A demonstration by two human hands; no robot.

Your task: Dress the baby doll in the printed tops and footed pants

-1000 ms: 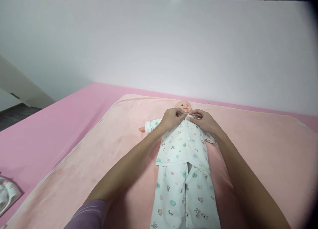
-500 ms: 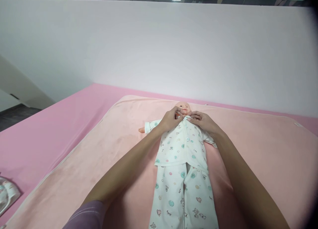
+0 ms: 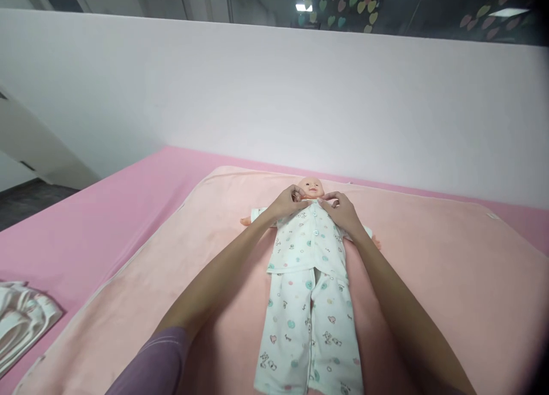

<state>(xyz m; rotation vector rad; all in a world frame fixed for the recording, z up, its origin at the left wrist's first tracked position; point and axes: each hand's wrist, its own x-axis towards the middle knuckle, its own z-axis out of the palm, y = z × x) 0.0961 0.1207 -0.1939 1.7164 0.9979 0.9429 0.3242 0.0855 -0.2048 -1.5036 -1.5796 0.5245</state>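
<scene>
A baby doll [image 3: 310,186] lies on its back on a peach blanket [image 3: 429,258], dressed in a white printed shirt [image 3: 306,240] and matching trousers [image 3: 306,332]. My left hand [image 3: 286,203] pinches the shirt's collar at the doll's neck, fingers curled. On the other side of the neckline my right hand [image 3: 341,210] pinches the collar too. Both hands rest on the doll's upper chest, and the shirt's front is buttoned down the middle.
The blanket covers a pink mattress [image 3: 86,223] that runs to a white wall [image 3: 274,98] behind. Folded white printed cloth [image 3: 21,320] lies at the left edge. A dark floor shows at far left.
The view has tilted up and pulled back a little, showing more trousers and the folded cloth. My hands have parted slightly along the collar while staying at the doll's neck.
</scene>
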